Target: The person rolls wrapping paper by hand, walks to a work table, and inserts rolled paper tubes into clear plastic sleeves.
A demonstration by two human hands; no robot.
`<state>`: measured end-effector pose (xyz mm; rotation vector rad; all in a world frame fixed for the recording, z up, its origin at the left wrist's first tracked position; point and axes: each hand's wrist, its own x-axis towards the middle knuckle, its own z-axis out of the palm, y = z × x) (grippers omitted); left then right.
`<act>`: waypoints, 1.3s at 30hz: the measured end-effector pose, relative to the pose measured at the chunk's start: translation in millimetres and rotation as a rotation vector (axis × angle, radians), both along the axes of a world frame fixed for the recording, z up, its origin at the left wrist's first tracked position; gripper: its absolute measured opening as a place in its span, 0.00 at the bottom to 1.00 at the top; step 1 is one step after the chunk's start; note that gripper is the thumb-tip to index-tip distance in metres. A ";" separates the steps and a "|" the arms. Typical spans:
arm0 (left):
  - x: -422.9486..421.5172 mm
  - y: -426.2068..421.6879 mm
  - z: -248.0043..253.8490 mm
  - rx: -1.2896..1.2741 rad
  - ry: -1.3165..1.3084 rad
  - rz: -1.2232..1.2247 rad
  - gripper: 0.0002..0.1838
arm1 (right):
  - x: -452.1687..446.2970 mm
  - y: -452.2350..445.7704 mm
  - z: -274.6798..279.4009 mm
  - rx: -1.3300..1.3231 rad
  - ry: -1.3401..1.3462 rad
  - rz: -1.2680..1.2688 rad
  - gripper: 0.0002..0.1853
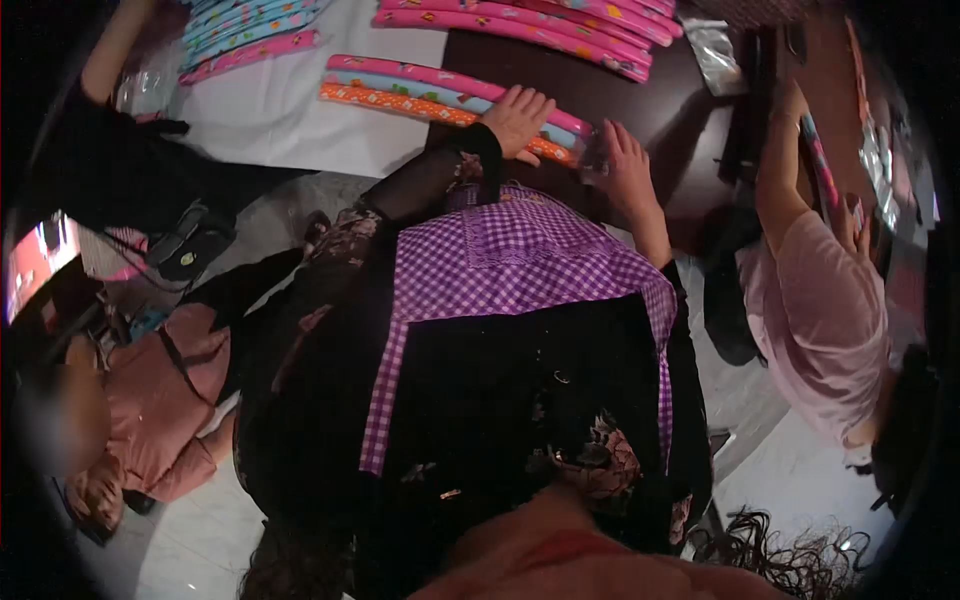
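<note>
Three slim patterned rolls lie side by side at the table's near edge: a pink roll (400,70), a light blue roll (385,83) and an orange roll (390,103). They look like wrapping paper rolls. My left hand (515,120) is laid across all three near their right end, fingers over the top and thumb on the near side, closed around them. At that end my right hand (628,170) has clear plastic (593,155) between thumb and fingers. The plastic surrounds or touches the roll ends; I cannot tell which.
Several blue patterned rolls (250,30) and several pink rolls (520,25) lie farther back on the white cloth (300,120) and dark table (560,75). A clear packet (712,55) lies at right. A person in pink (825,310) handles a roll there; other people stand at left.
</note>
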<state>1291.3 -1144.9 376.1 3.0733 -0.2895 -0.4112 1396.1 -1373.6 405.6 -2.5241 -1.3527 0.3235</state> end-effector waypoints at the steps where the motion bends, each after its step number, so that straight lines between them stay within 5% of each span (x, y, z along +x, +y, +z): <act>1: 0.0 -0.3 2.6 -0.001 0.017 0.008 0.61 | -9.7 7.8 0.1 -0.072 -0.023 0.018 0.48; 4: -0.8 -2.7 10.0 0.044 0.016 0.000 0.62 | -8.5 26.3 -34.7 -0.150 -0.155 0.043 0.47; 7: -3.4 -1.0 4.0 0.037 -0.011 0.020 0.61 | -9.8 24.7 -37.9 0.019 0.253 -0.037 0.44; 10: -3.8 -1.7 10.4 0.030 0.022 -0.002 0.62 | 1.9 9.4 -70.7 0.130 0.366 0.076 0.45; 11: -5.3 -1.3 4.4 0.032 0.018 0.012 0.62 | -4.3 24.4 -43.6 -0.166 0.363 -0.090 0.46; 13: -9.3 -2.6 -14.2 -0.021 -0.247 0.007 0.64 | -1.8 26.9 -37.9 -0.224 0.328 -0.095 0.45; 18: -26.4 1.3 -11.7 -0.130 -0.342 0.074 0.61 | 8.1 16.3 -55.4 -0.226 0.309 -0.043 0.43; 20: -36.9 14.9 -6.9 -0.207 -0.263 0.206 0.57 | 9.2 10.7 -65.5 -0.224 0.292 -0.088 0.41; 24: -65.3 57.9 -8.0 -0.278 -0.524 0.515 0.44 | -3.5 17.2 -42.8 -0.220 0.280 -0.133 0.36; 30: -115.0 163.2 -54.5 -0.048 -0.794 1.034 0.36 | -4.7 7.7 -41.1 -0.176 0.230 -0.102 0.21; 32: -133.5 196.8 -44.4 -0.391 -0.701 1.265 0.32 | -2.0 1.9 -47.0 -0.197 0.323 -0.127 0.19; 35: -153.7 243.9 -84.7 -0.291 -0.804 1.405 0.27 | -3.4 -0.3 -47.2 -0.162 0.289 -0.090 0.17; 39: -159.2 261.9 -92.1 -0.414 -0.606 1.483 0.21 | -6.6 -1.2 -44.4 -0.123 0.306 -0.117 0.16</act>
